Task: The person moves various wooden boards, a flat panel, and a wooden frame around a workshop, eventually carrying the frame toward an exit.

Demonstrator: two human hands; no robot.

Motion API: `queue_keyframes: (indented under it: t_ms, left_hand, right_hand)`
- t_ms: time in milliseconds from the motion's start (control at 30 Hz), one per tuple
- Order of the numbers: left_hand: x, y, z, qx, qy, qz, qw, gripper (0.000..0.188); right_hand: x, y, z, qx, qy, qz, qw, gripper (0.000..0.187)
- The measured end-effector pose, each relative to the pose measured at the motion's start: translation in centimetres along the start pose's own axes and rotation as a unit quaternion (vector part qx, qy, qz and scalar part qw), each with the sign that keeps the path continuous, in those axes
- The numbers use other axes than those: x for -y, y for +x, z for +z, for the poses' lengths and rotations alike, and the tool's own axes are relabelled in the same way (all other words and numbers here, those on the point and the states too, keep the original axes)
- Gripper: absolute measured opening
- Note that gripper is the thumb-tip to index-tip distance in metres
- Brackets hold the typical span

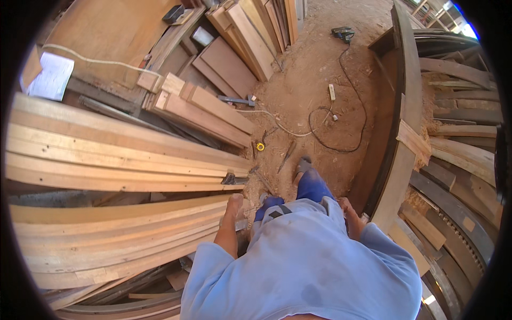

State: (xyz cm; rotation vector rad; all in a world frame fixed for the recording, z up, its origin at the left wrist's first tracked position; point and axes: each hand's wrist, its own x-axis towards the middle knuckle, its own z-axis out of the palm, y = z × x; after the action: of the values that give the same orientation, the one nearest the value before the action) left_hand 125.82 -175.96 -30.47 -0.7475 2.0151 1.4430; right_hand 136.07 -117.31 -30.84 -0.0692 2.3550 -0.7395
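Note:
My left hand (233, 204) hangs beside my left thigh, next to the ends of the long pale planks (122, 234) on the left. Its fingers are too small and foreshortened for me to make out their pose. By my right hip is my right hand (348, 207), partly hidden by my shirt, close to the long wooden board (393, 197) standing on edge. Its fingers do not show clearly, and I cannot tell whether either hand holds anything. A dark clamp-like metal piece (232, 180) lies at the end of the upper planks (128, 154).
On the sawdust-strewn floor lie a yellow tape roll (260, 146), a white power strip (332, 92), a looping black cord (365, 114) and a dark green power tool (343, 34). Short timber pieces (205, 109) are stacked at the left. Curved wood offcuts (461, 154) fill the right.

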Motion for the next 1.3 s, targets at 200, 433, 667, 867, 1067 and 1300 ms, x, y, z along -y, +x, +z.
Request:
queue_keyframes:
  t_ms: [200,433,667,867,1067,1300]
  left_hand:
    - [-12.0,2.4,3.5,0.002,-0.122,-0.009,0.992,0.026]
    - [-13.8,5.5,9.0,0.126,-0.032,-0.031,0.991,0.02]
    - [-29.6,9.4,17.5,0.056,0.081,0.032,0.995,0.025]
    - [-40.9,15.2,21.9,0.062,0.17,0.114,0.977,0.035]
    - [-41.7,23.1,21.9,0.074,0.222,0.035,0.972,0.038]
    - [-47.3,28.4,23.5,0.173,0.203,0.089,0.96,0.04]
  right_hand:
    - [0.2,9.3,-2.6,0.008,-0.02,0.071,0.997,0.029]
    - [-2.1,17.0,-14.8,-0.013,-0.077,-0.093,0.993,0.027]
    - [-7.1,19.2,-26.8,-0.12,-0.136,-0.197,0.963,0.031]
    - [-8.8,20.8,-31.4,-0.033,0.525,0.204,0.826,0.007]
    - [-1.9,24.8,-35.5,-0.052,0.521,0.2,0.828,0.015]
    - [-1.8,32.6,-45.8,-0.095,0.601,0.23,0.76,0.015]
